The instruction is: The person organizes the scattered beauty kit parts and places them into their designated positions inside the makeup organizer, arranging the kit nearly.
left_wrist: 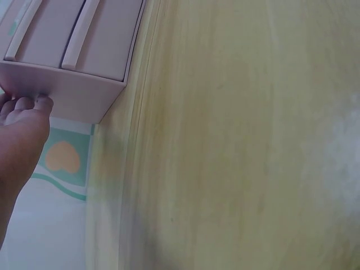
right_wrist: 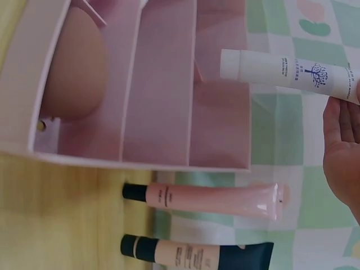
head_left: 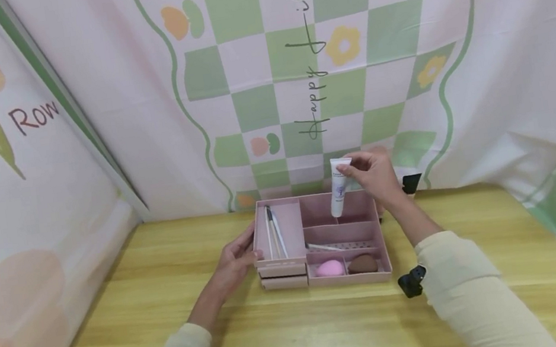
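Observation:
My right hand [head_left: 372, 174] pinches a white squeeze tube [head_left: 340, 191] by its flat end, cap downward, over the back compartment of a pink desk organizer [head_left: 348, 281]. The right wrist view shows a blue tree print on the tube [right_wrist: 287, 70]. At the organizer's left side my left hand [head_left: 234, 264] holds on, thumb at the top rim and fingers against the outer wall; the left wrist view shows these fingertips [left_wrist: 42, 104]. Slim brushes or sticks [head_left: 274, 231] lie in the left top tray. A pink makeup sponge [head_left: 330, 268] and a brown one [head_left: 363, 264] occupy front compartments.
Right of the organizer stand a pink tube with a black cap [right_wrist: 214, 199] and a beige and dark green tube [right_wrist: 188, 256]. Two drawers [head_left: 284, 282] sit below the left tray. A white stick [head_left: 325, 247] lies in the middle compartment. A patterned curtain [head_left: 299, 98] hangs behind.

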Demonstrator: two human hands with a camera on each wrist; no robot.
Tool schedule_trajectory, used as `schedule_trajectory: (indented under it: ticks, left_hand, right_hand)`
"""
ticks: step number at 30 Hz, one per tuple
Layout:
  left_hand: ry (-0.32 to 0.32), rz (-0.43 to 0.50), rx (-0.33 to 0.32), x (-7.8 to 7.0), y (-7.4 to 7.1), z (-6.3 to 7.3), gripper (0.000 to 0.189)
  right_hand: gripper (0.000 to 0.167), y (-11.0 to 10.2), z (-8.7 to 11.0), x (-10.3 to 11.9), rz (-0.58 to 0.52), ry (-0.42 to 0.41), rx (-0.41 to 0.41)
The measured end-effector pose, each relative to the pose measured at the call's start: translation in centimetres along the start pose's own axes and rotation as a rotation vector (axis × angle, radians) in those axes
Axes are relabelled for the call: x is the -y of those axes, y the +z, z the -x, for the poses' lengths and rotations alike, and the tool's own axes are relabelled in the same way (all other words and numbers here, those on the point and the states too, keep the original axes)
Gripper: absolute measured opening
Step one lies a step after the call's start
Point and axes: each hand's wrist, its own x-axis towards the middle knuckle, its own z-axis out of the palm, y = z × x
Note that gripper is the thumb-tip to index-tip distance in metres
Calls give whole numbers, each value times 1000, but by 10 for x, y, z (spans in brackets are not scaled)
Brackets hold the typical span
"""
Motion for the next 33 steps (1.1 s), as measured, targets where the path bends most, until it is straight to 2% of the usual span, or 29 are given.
schedule_trajectory:
  ticks: [4, 8, 16, 20, 27, 33]
  left_hand:
    - [-10, -1, -19, 0, 0, 1, 78]
    - [-17, -7, -25, 2, -1, 1, 78]
    - [-15, -1, -15, 3, -1, 0, 78]
    - [-5, 4, -15, 3, -1, -1, 78]
    - [-3, 2, -27, 3, 0, -1, 79]
    - [1, 2, -13, 3, -1, -1, 78]
  right_hand:
    - [33, 12, 0, -6, -29, 4, 4]
    - [32, 21, 2, -15, -10, 27, -2]
    - [27, 36, 10, -28, 109, 20, -5]
    - [29, 40, 14, -33, 142, 55, 12]
    - [33, 44, 22, -44, 262, 99, 34]
    - [31, 43, 26, -52, 214, 84, 25]
